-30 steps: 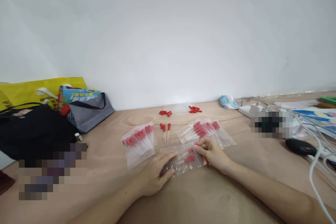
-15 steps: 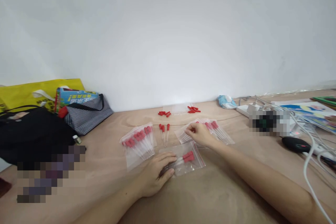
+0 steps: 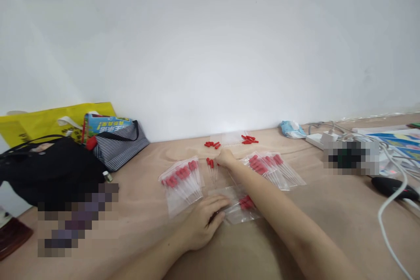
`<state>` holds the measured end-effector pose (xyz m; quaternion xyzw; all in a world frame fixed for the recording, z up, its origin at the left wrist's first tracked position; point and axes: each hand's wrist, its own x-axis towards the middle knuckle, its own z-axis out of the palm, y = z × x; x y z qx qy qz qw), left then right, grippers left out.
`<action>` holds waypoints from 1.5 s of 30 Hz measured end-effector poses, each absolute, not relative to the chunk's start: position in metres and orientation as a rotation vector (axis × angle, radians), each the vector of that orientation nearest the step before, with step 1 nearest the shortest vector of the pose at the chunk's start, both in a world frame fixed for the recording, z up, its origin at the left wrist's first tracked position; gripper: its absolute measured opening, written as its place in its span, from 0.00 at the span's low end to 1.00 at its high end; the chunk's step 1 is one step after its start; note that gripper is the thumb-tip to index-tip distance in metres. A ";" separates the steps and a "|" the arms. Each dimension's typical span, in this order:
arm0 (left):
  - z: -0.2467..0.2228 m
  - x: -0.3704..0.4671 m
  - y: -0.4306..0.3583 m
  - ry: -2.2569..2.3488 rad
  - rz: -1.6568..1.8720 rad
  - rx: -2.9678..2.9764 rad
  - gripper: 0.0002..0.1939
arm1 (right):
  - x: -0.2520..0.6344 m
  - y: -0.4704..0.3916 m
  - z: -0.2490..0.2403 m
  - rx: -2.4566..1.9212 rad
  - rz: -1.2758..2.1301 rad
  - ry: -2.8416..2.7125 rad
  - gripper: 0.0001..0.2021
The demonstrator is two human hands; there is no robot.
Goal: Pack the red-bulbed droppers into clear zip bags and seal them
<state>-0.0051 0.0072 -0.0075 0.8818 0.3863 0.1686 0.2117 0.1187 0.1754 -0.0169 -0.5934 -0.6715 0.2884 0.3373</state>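
My left hand [image 3: 208,218] rests at the left end of a clear zip bag [image 3: 234,215], its fingers and thumb on the plastic. Red-bulbed droppers [image 3: 246,202] lie inside that bag, partly behind my right forearm. Farther off, my right hand [image 3: 226,158] has its fingers closed at the bulb end of a loose dropper; the bulb is hidden and only some of the thin stem shows. Just left of it lie two more loose droppers [image 3: 210,164], bulbs pointing away from me. Filled bags of droppers [image 3: 182,181] are fanned on the left, with more filled bags [image 3: 272,166] on the right.
Near the wall are two small piles of red rubber bulbs [image 3: 212,145] and clear stems [image 3: 231,142]. A striped bag [image 3: 118,146] and a black bag [image 3: 52,170] stand left. Right are a blue packet [image 3: 291,129], a black mouse [image 3: 392,187] and white cables [image 3: 382,223].
My right hand has moved left from the right-hand filled bags to the loose droppers. The left hand stays on the zip bag. The whole view has shifted slightly.
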 end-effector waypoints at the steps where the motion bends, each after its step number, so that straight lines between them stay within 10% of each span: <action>1: -0.009 -0.006 0.007 1.072 0.467 2.453 0.16 | 0.123 0.174 -0.013 -1.544 0.758 -1.703 0.03; 14: -0.008 -0.005 0.007 1.183 0.387 2.428 0.20 | 0.276 0.068 -0.033 -1.138 0.716 -1.065 0.18; 32: 0.000 -0.002 0.005 1.148 0.418 2.381 0.24 | 0.227 0.037 -0.041 -1.094 1.356 -1.198 0.20; 45: -0.005 -0.005 0.005 1.170 0.415 2.392 0.23 | 0.218 0.043 -0.049 -1.345 1.191 -1.520 0.15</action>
